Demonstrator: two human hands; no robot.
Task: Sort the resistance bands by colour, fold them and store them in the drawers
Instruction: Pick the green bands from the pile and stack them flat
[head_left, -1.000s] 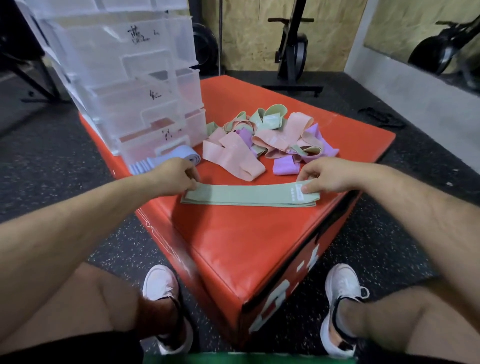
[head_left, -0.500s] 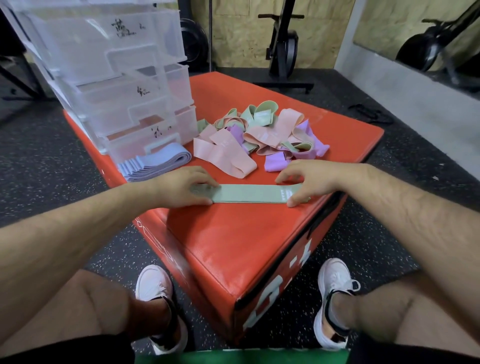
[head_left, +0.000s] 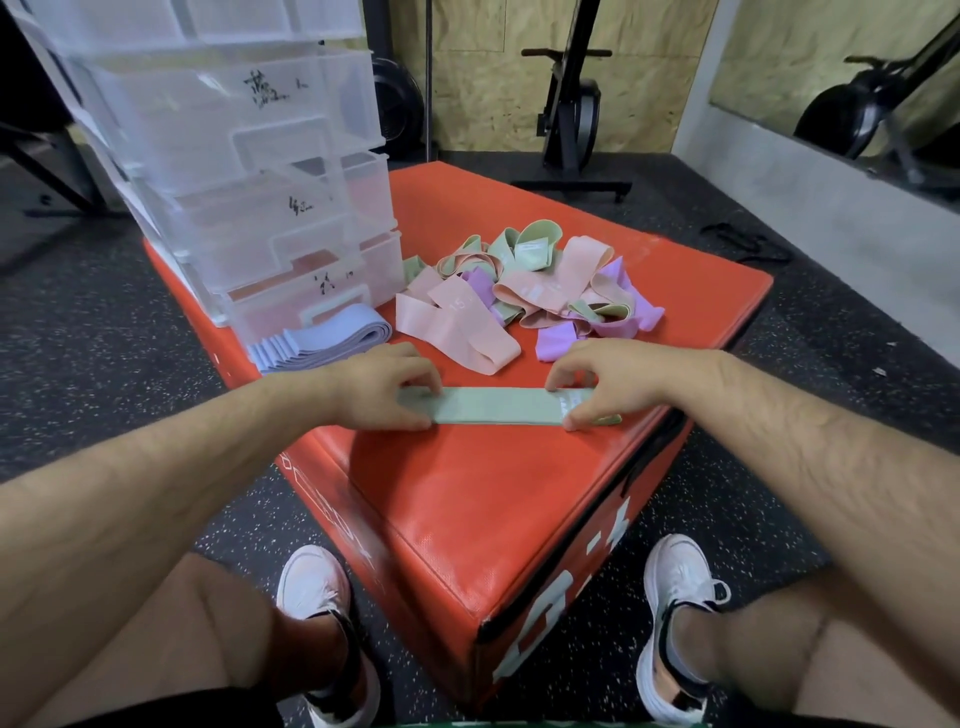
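Underfoot lay a black speckled rubber gym floor (head_left: 104, 338), and on it stood a red padded vinyl box (head_left: 493, 499) with white markings on its sides, 1 corner aimed at the person between 2 white trainers (head_left: 317, 587). Behind it, a chipboard wall (head_left: 483, 78) backed a black exercise machine (head_left: 571, 114). At the box's far left sat a clear plastic drawer unit (head_left: 249, 156) whose 3 lower fronts carried handwritten black labels. Just in front of its bottom drawer lay a folded pale blue fabric band (head_left: 322, 335). To the right of that, a loose heap of pink, purple and green fabric bands (head_left: 535, 280) spread across the middle of the top, with 1 long pink looped band (head_left: 452, 327) trailing out of it toward the person.

Nearer the person than the heap, close to the box's right edge, a flat pale green fabric resistance band (head_left: 498, 405) lay pressed down on the red surface. Its long axis ran left to right across the view, and its right end poked a little past the fingers.

The left hand (head_left: 379, 389) covered the band's left end, fingers curled over the far edge and thumb at the near edge, pinching it. The right hand (head_left: 602, 379) gripped the right end the same way, over a pale printed patch. Between the 2 hands the band's middle lay bare.
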